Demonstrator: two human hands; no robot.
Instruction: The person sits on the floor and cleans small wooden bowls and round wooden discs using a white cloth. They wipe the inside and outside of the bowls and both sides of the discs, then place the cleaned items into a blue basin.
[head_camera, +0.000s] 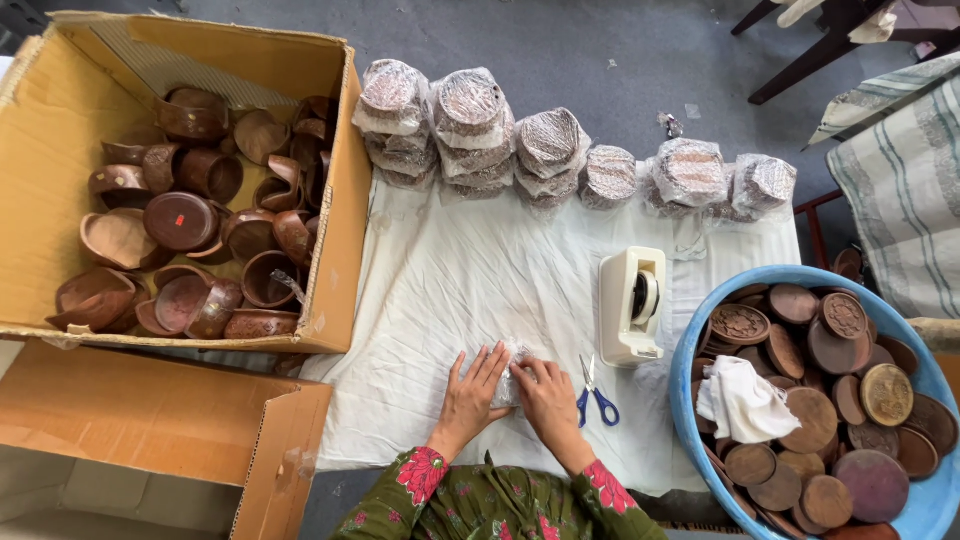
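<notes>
White cloth (480, 290) work surface, seen from above.
Left hand (470, 395) and right hand (545, 395) press flat on a wrapped bundle (510, 375); scissors (595, 395) lie just right.

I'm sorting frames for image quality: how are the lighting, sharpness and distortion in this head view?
Head view: soft, even light, faint shadows under the hands, left hand and right hand; mild sheen on the plastic-wrapped stacks; sharp at the centre, with the scissors crisp; wide-angle bending bows the cardboard box and blue tub near the edges.
</notes>
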